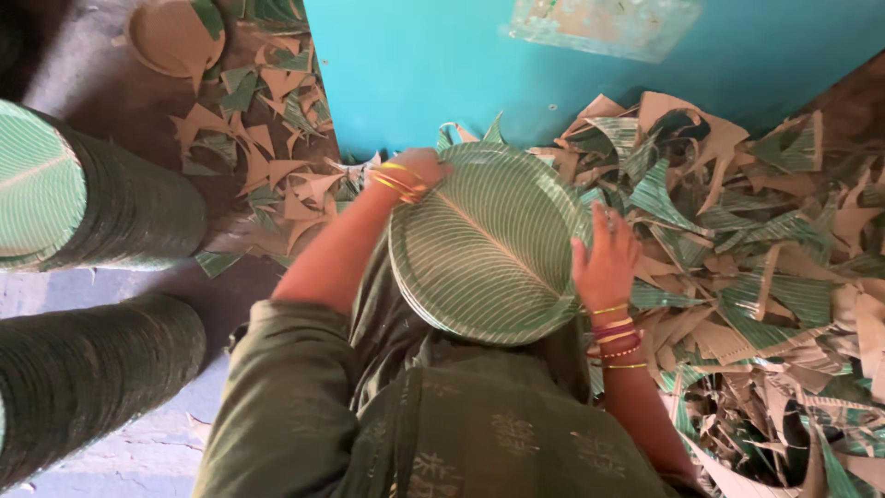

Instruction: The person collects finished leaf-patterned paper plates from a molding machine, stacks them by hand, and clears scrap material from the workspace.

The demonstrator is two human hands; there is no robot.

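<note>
I have both hands on a small stack of plates (484,247), round paper ones printed like a green leaf, held in front of my lap. My left hand (417,171) curls over the far left rim, fingers wrapped around the edge, bangles bunched at the wrist. My right hand (606,263) lies open against the right rim, fingers spread and pointing up, pressing the edge rather than closing round it. So the stack sits squarely between the two hands, each touching an opposite side, neither one nearer than the other. The printed midrib on the top plate runs on a slant, from upper left toward lower right.

Looking outward now. To my right is a deep heap of offcuts (765,240), green-striped and brown card trimmings, right up against my right wrist. Ahead is a turquoise wall (516,65). On the left, more scraps (267,157) scattered on the floor, with a single brown plate (171,37) beyond them. Further left, two long stacked columns (92,277) of finished green plates lie on their sides, well apart from my hands.
</note>
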